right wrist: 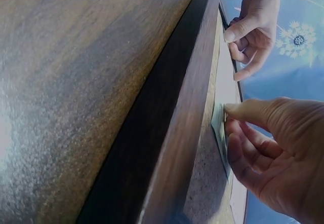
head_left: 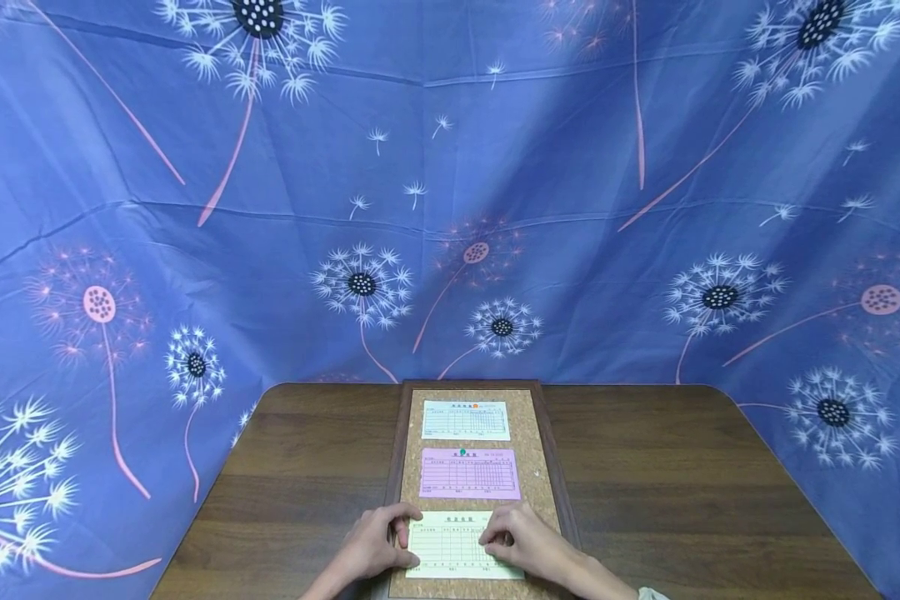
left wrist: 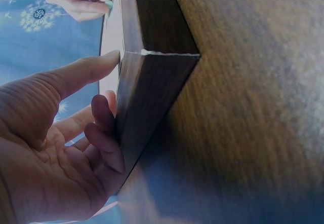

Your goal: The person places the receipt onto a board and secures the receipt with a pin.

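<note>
A pale yellow printed slip (head_left: 450,546) lies on the near part of a framed corkboard (head_left: 536,475). My left hand (head_left: 378,540) touches the slip's left edge, thumb at the lower corner and index finger at the upper one; in the left wrist view its other fingers bend loosely beside the dark frame (left wrist: 152,87). Over the slip's right half, my right hand (head_left: 525,546) pinches a small green pushpin (left wrist: 109,4) between thumb and index finger. Its fingertips are right at the paper, and most of the pin is hidden by them.
Farther up the board are a pink slip (head_left: 468,475) with a green pin at its top and a white slip (head_left: 465,421) with an orange pin. The board stands on a brown wooden table (head_left: 682,483). A blue dandelion-print cloth (head_left: 570,275) hangs behind and at the sides.
</note>
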`<state>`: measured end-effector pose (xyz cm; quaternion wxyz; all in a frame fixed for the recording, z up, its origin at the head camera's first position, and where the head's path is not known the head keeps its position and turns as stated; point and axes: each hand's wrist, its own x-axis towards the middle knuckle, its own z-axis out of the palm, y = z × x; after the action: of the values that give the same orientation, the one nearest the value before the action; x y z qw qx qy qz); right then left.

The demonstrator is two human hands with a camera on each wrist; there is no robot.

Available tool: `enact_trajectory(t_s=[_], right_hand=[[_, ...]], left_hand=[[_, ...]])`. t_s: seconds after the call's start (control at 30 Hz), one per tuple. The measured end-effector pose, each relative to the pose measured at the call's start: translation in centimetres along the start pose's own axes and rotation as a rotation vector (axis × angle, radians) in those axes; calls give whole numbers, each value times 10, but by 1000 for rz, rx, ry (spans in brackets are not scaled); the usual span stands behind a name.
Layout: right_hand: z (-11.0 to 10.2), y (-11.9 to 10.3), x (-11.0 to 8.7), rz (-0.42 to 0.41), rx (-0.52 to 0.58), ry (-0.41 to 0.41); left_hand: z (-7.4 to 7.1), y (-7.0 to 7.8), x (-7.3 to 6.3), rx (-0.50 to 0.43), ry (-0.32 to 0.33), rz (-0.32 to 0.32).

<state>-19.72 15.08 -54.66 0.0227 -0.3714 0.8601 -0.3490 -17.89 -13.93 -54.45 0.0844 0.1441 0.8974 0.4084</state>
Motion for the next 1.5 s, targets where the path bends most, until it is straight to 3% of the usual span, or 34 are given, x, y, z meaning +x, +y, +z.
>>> enact_trajectory(t_s=[0.23, 0.7, 1.33, 1.5], right_hand=[[3, -5, -1, 108, -22, -11], [3, -7, 1, 188, 19, 30], [4, -6, 3, 163, 11, 56], [6, -3, 4, 163, 102, 74]], left_hand=[[1, -1, -2, -3, 4, 1], [0, 0, 0, -3, 1, 7], [1, -1, -1, 4, 12, 11], [1, -1, -1, 15, 15, 7]])
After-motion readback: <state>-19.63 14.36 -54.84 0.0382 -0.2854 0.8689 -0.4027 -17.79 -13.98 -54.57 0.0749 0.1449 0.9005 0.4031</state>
